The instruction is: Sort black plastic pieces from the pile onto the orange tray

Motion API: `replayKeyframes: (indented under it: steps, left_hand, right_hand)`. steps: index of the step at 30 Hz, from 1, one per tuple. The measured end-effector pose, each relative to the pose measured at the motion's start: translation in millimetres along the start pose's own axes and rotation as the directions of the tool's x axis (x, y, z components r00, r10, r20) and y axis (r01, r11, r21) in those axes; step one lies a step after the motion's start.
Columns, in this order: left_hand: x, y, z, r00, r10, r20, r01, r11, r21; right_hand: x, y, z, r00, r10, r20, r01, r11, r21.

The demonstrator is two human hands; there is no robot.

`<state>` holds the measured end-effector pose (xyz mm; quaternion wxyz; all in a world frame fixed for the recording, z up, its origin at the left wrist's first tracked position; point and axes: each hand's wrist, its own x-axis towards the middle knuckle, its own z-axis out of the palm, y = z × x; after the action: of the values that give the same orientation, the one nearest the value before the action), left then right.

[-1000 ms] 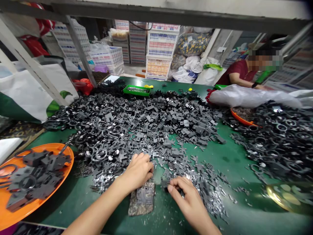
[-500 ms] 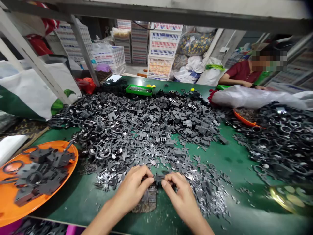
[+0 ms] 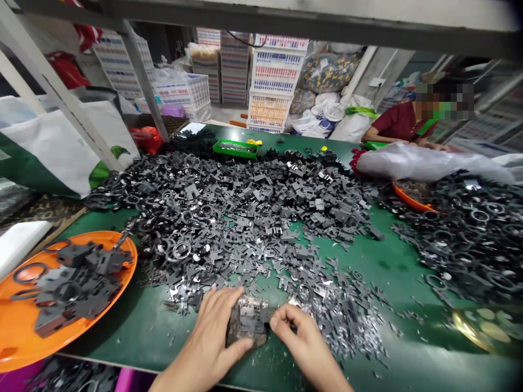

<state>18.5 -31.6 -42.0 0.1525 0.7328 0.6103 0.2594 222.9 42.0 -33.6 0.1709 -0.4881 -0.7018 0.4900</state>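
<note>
A worn, blocky fixture (image 3: 247,321) with a greyish top lies on the green table before me. My left hand (image 3: 214,332) rests along its left side, fingers stretched out and thumb apart near its front edge. At the fixture's right edge, my right hand (image 3: 296,329) pinches a small dark grey plastic part (image 3: 265,314). The fingers partly cover this part, and its full shape cannot be made out. Just beyond both hands spreads a heap of dark grey plastic parts (image 3: 245,218), with flat notched pieces and rings among them.
An orange plate (image 3: 12,345) with grey blocks and rings stands at left. Another pile of black parts (image 3: 474,239) lies at right. Farther back are a green tray (image 3: 235,155) and a white bag (image 3: 429,160), where a person (image 3: 398,122) sits. A metal beam (image 3: 286,27) crosses overhead.
My left hand has let go of its pinch and spread out beside the fixture. My right hand has moved slightly nearer to me, still pinching. The fixture's top is now more exposed.
</note>
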Motion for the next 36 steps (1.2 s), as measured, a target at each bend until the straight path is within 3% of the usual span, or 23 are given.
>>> replayKeyframes:
  steps: [4,11,16,20,22,25,28,31,34,36]
  left_hand:
    - [-7,-1,11.5,0.998,0.009,-0.062,-0.007,1.000,0.026]
    - [-9,1,17.8,0.991,-0.004,-0.135,0.008,1.000,0.030]
    - [-9,5,19.2,0.993,0.028,-0.112,-0.024,0.999,0.041]
    - [-6,7,18.2,0.989,0.052,-0.140,-0.041,0.996,0.081]
    - [-3,8,14.7,0.988,0.064,-0.138,-0.053,0.995,0.088]
    - [0,11,7.5,0.996,0.075,-0.049,-0.069,0.991,0.112]
    - [1,19,2.4,0.999,0.024,-0.022,-0.023,0.997,0.077]
    - [2,22,-3.4,1.000,0.000,-0.014,0.001,1.000,0.025]
    - [11,10,-18.1,1.000,0.012,0.000,-0.012,1.000,0.003]
    - [24,-8,-32.8,0.991,-0.076,-0.105,0.084,0.994,0.073]
  right_hand:
    - [-3,-1,5,0.999,-0.014,-0.036,0.008,0.988,-0.153]
    - [-2,-21,5,0.999,-0.031,0.027,0.039,0.929,-0.367]
    - [7,-29,5,0.996,-0.010,0.085,0.047,0.895,-0.443]
    - [14,-30,3,0.989,0.032,0.142,0.027,0.919,-0.394]
    - [15,-27,2,0.992,0.043,0.122,0.004,0.930,-0.367]
    - [15,-16,0,0.995,0.055,0.079,-0.032,0.964,-0.264]
    - [16,-8,-5,0.992,0.028,0.119,-0.003,0.979,-0.206]
    - [19,-7,-11,0.984,-0.020,0.177,0.065,0.966,-0.251]
    - [21,-9,-12,0.981,-0.058,0.187,0.108,0.957,-0.269]
    - [20,-9,-10,0.982,-0.076,0.175,0.122,0.956,-0.266]
